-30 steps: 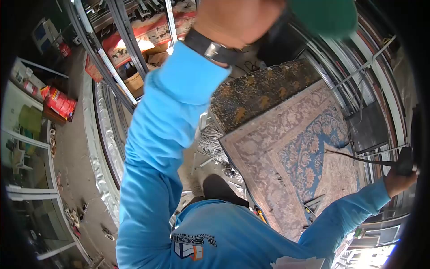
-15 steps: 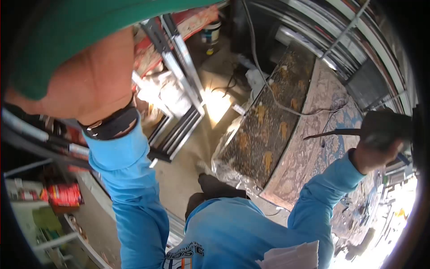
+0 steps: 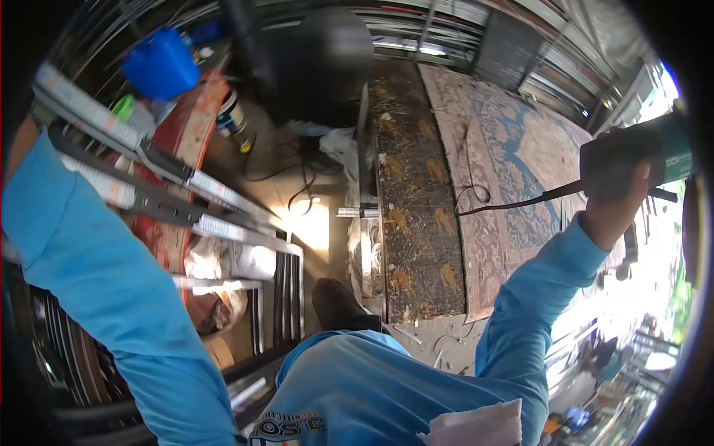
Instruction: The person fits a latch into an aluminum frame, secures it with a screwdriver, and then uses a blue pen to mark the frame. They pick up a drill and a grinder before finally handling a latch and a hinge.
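Observation:
On the right, my right hand (image 3: 625,201) is wrapped round a dark green power tool (image 3: 632,163), raised above the patterned carpet. A black cord (image 3: 528,201) runs from the tool over the carpet. At the far left edge only the wrist side of my left hand (image 3: 21,149) shows; its fingers are out of the frame. My left sleeve lies close to long metal frames with white labels (image 3: 126,186).
The carpet (image 3: 513,149) lies beside a worn dark board (image 3: 416,245). A blue jug (image 3: 160,65) and a red bench (image 3: 175,141) are at the upper left. Metal bars (image 3: 416,37) line the back. A plastic bag (image 3: 342,152) lies near the board.
The view has turned. My left hand has moved down and out to the left edge, and the green thing at the upper left has left the view. My right hand still holds the tool.

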The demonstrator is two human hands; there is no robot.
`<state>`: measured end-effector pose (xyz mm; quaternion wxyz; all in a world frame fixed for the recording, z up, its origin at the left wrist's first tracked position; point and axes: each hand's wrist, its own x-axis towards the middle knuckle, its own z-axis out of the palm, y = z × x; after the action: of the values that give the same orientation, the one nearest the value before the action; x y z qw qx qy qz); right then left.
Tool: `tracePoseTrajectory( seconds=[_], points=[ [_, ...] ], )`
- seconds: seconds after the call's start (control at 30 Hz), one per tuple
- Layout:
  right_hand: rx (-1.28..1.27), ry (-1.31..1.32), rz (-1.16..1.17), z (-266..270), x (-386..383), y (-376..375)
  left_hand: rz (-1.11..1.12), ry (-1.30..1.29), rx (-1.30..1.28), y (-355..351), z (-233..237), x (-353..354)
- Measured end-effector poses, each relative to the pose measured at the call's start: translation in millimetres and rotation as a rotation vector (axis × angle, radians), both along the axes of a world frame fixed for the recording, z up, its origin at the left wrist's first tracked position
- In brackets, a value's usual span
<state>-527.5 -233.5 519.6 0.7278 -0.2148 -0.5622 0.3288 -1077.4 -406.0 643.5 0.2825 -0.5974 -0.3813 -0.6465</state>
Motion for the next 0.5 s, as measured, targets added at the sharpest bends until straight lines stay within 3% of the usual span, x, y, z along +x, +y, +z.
tracePoseTrajectory(
  seconds=[0.17,0.33,0.5],
  points=[
    [-0.172,-0.026,-0.197,-29.5,-23.4,15.7,0.137,0.107,-0.046,116.6,-37.3,-61.7],
    [-0.225,-0.041,-0.367,-81.8,-55.9,84.9,0.204,0.179,-0.050,240.3,-75.6,-121.4],
    [-0.248,-0.044,-0.595,-82.6,-110.2,191.8,0.261,0.227,-0.040,350.3,-82.6,-189.7]
  ],
)
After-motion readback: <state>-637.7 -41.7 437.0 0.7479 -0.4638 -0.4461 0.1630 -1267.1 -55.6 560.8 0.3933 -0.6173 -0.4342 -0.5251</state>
